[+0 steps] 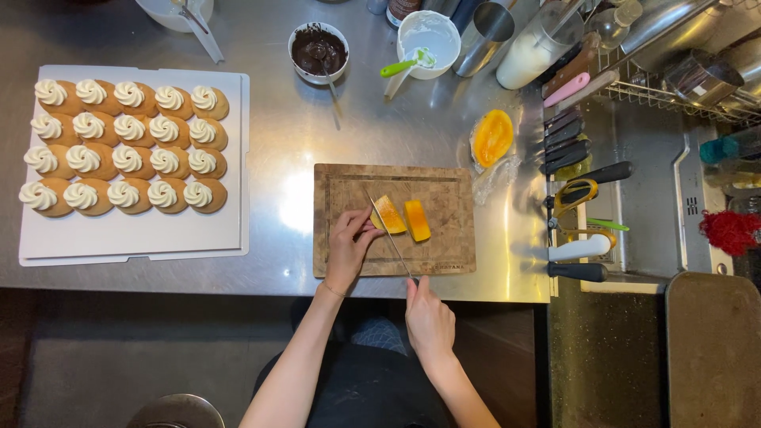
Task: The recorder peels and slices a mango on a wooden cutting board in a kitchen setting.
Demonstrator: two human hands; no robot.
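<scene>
On a wooden cutting board (444,238) lie two orange fruit slices. My left hand (347,247) steadies the left slice (388,215) with its fingertips. The right slice (417,220) lies free beside it. My right hand (428,317) grips the handle of a long thin knife (388,234), whose blade runs up and left across the left slice.
A white tray (131,236) of cream-topped round cookies (124,147) lies at left. Behind the board stand a bowl of chocolate (318,51), a white bowl with a green spatula (428,36), metal cups and half an orange fruit (492,137) on plastic wrap. Knives and scissors (579,194) lie at right.
</scene>
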